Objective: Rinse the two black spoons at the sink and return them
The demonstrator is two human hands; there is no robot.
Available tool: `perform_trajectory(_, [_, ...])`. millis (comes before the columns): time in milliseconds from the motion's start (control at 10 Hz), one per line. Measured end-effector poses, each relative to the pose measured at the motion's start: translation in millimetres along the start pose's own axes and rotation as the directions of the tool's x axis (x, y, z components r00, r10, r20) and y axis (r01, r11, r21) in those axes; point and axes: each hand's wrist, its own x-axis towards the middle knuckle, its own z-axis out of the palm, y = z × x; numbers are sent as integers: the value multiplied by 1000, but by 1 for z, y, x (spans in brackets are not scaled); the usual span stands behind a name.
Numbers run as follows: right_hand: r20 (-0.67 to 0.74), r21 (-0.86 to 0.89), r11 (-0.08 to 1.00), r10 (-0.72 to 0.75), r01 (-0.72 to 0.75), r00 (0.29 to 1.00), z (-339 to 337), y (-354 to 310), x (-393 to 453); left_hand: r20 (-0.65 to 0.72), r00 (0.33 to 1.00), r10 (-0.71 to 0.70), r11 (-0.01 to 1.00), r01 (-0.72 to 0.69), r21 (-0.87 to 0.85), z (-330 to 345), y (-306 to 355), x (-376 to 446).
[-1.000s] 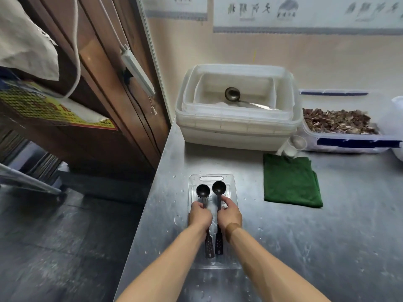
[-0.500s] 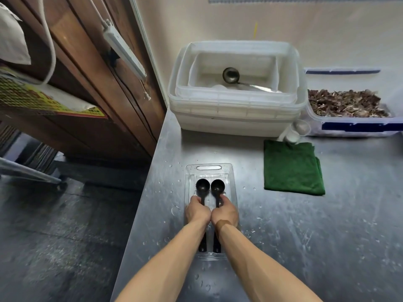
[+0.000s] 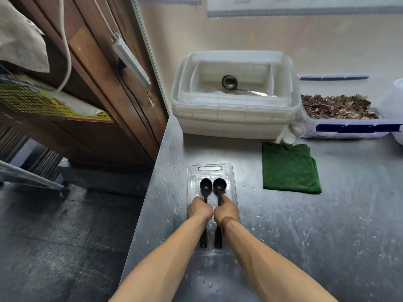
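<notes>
Two black spoons [image 3: 212, 188], side by side on clear tray [image 3: 210, 168]. Left hand [image 3: 199, 208], right hand [image 3: 226, 211] each wrapped round one handle. Probably for lifting both together off wet counter [image 3: 305, 225].

Your left hand [image 3: 199, 207] and right hand [image 3: 226, 209] sit knuckle to knuckle near the bench's [image 3: 327, 225] left edge, each closed around the handle of a black spoon. The left spoon [image 3: 205, 185] and right spoon [image 3: 219, 185] lie side by side, bowls touching, in a clear plastic tray [image 3: 231, 171]. Water droplets dot the steel around it. A folded green cloth [image 3: 290, 168] lies to the right, apart from the tray. At the far edge, stacked white tubs [image 3: 235, 118] hold a metal ladle [image 3: 229, 82].
</notes>
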Motion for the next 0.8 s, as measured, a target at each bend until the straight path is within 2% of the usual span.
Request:
perform_trajectory(300, [43,-42,998,-35,37,998,-11,1,-11,83,996,11,999,-9,-31,-10,1,-18])
perform_trajectory(500, [3,-31,993,-113,113,994,-15,4,-29,78,992,102,992,-96,-80,-23,-10,-38])
perform_trajectory(700, [-55,-10,983,-183,183,982,-20,1,-59,96,977,191,955,-162,-247,-48,-17,-65])
perform_trajectory(800, [-136,40,964,-257,264,957,-25,0,-77,49,953,300,922,-276,-272,-65,-25,-79])
